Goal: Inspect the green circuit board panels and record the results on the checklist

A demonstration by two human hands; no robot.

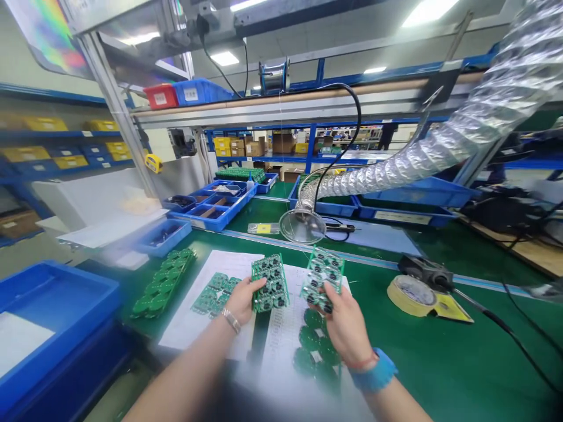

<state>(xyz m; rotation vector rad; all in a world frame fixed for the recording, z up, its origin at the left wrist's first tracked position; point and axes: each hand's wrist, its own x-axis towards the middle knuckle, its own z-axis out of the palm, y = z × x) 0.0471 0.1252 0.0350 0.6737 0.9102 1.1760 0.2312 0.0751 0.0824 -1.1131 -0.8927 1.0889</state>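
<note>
Left hand point(241, 300) holds up 1 PCB panel point(270, 283); right hand point(347, 325) another point(322, 279).

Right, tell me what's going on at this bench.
A person is at a green workbench. Their left hand grips a green circuit board, and their right hand grips a second green circuit board. Both are held up over a paper sheet. More green boards lie on the bench to the left. A roll of tape sits to the right, and a silver duct hangs overhead.
</note>
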